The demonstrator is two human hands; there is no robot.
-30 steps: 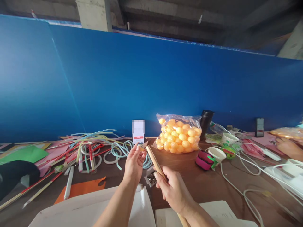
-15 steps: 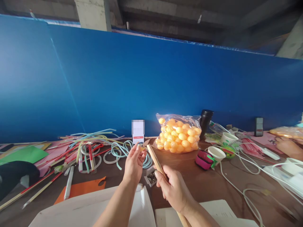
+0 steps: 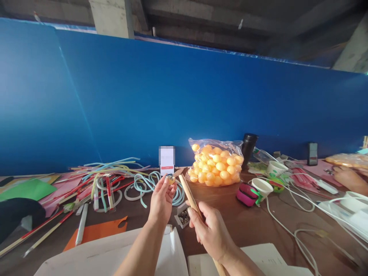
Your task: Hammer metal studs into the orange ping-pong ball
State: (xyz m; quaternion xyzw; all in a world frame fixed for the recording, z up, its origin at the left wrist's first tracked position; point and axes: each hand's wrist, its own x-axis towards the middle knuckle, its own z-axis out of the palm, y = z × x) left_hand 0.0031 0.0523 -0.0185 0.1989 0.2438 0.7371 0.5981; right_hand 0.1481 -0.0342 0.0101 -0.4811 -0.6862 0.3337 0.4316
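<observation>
My left hand (image 3: 161,200) is raised over the table, its fingertips closed on a small shiny round thing (image 3: 170,179), silvery with a yellow part; its exact kind is unclear. In my right hand (image 3: 211,230) is a pale wooden stick (image 3: 187,191), gripped near the middle and slanting up to the left. The stick's upper end is to the right of the round thing and apart from it. Between and below the hands sits a small open box (image 3: 183,215) with small metallic pieces inside. My right fingers partly hide the stick.
Behind my hands stand a phone (image 3: 167,159) and a clear bag of orange balls (image 3: 214,166). Coiled pale tubes (image 3: 140,188) and sticks lie left. Right are a magenta pouch (image 3: 246,194), paper cup (image 3: 262,187), white cables (image 3: 283,224) and another person's hand (image 3: 347,180).
The round thing shows more of its shiny silvery side now. The stick's tip looks slightly farther right of it. Both hands stay nearly in place, and the whole view has shifted slightly.
</observation>
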